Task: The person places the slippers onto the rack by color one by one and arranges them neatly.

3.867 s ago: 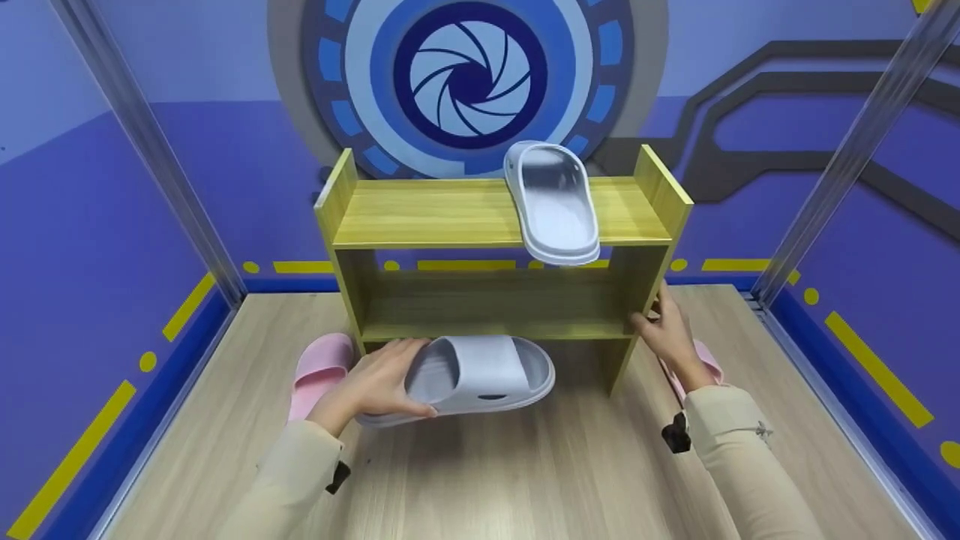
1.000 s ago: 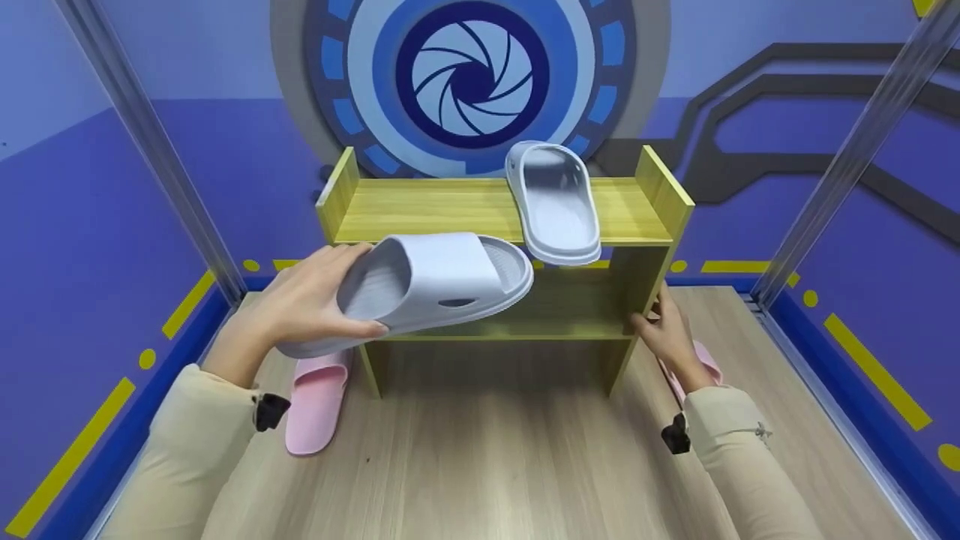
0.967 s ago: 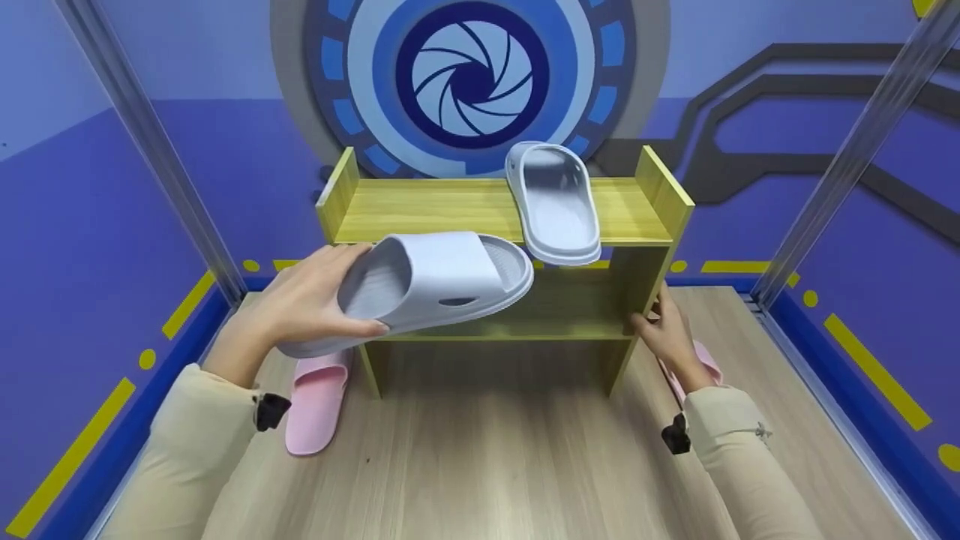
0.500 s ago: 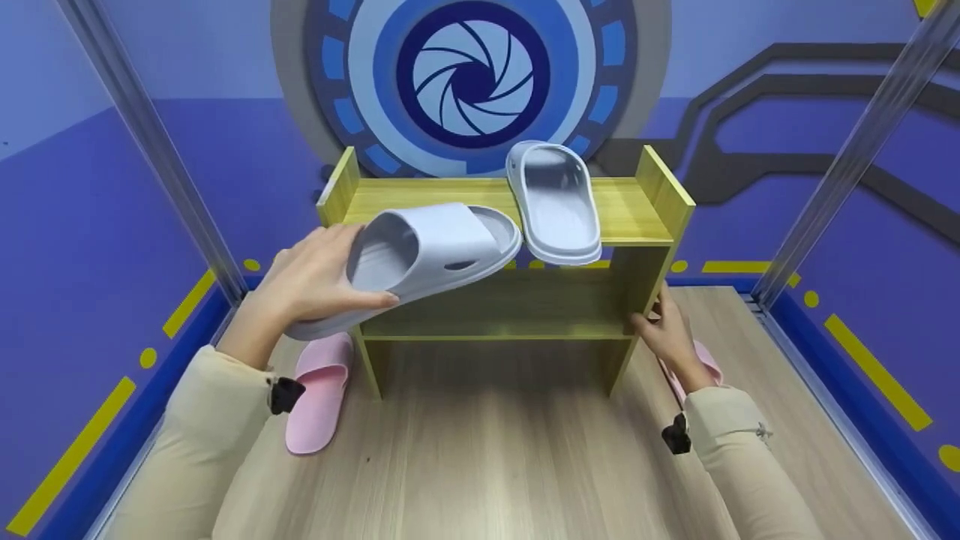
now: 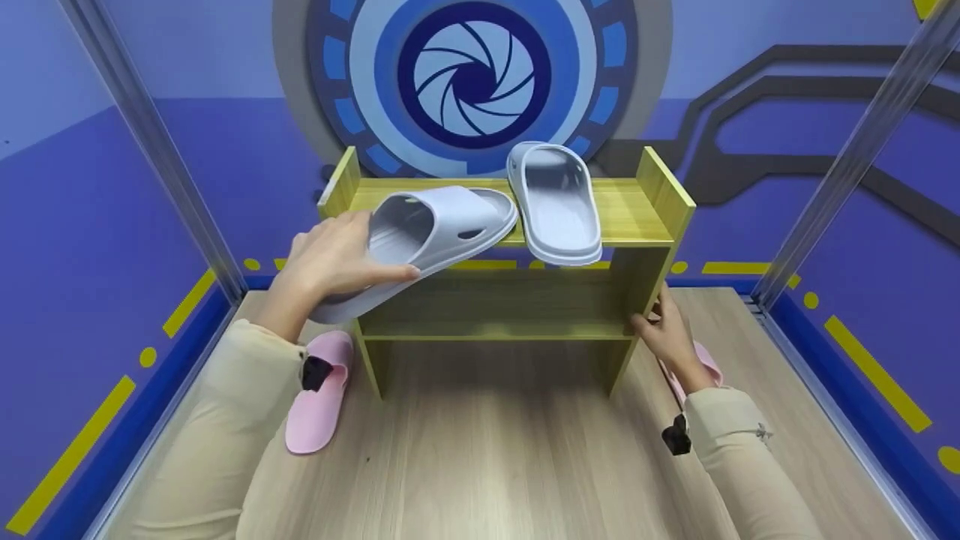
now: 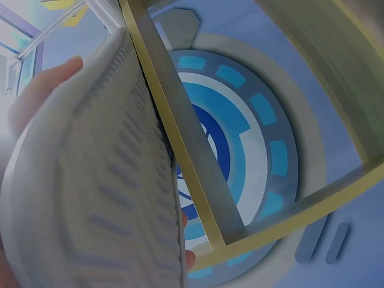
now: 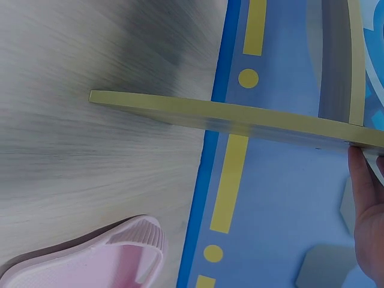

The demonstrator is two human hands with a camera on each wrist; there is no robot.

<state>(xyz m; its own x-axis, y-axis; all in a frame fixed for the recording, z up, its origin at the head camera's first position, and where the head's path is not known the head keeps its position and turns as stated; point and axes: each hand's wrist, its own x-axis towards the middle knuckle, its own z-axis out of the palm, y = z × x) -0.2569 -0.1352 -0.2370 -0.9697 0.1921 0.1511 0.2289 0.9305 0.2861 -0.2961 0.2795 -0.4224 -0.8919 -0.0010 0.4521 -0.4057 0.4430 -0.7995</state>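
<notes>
In the head view my left hand grips a grey slide slipper by its heel end, thumb along the near side. The toe is over the top board of a yellow wooden shoe rack, and the heel hangs lower in front; contact with the board cannot be told. Its patterned sole fills much of the left wrist view. A second grey slipper lies on the top board to the right, heel jutting past the front edge. My right hand rests against the rack's right side panel, fingers on its outer face.
A pink slipper lies on the wooden floor left of the rack. Another pink slipper lies at the right, partly hidden by my right wrist. Blue printed walls enclose the back and sides, with metal posts at the corners.
From low in front of the rack, my left hand has raised the grey slipper; lately it moved up, forward and right, toe over the top board. My right hand stays put.
</notes>
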